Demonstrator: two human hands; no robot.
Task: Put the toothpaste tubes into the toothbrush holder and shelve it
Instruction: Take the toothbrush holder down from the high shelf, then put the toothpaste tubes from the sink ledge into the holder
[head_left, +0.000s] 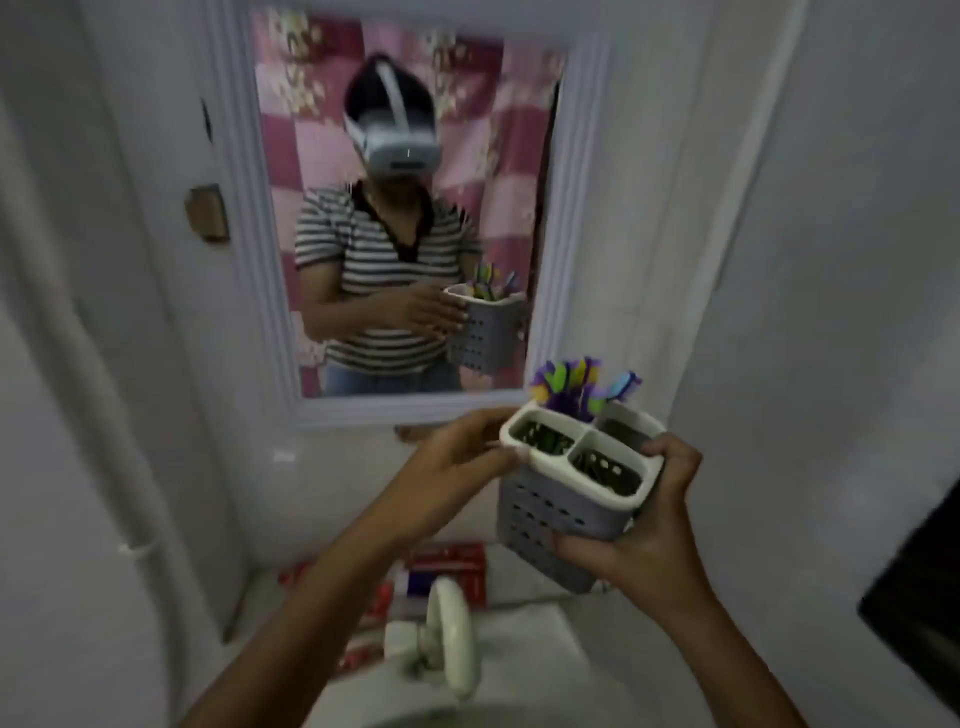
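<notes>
A grey perforated toothbrush holder (550, 514) with a white three-compartment rim is held in the air before the mirror. Colourful toothbrushes (576, 387) stick out of its far compartment; the two near compartments look dark inside. My right hand (644, 525) grips its right side and bottom. My left hand (462, 457) touches the rim on the left. Red toothpaste tubes or boxes (449, 566) lie on the ledge behind the sink, partly hidden by my left forearm.
A white-framed mirror (571, 218) hangs on the white wall and reflects a person holding the holder. A white tap (449, 629) stands over the sink (498, 680) below. A pipe (104, 415) runs down the left wall. A dark object (919, 587) juts in at right.
</notes>
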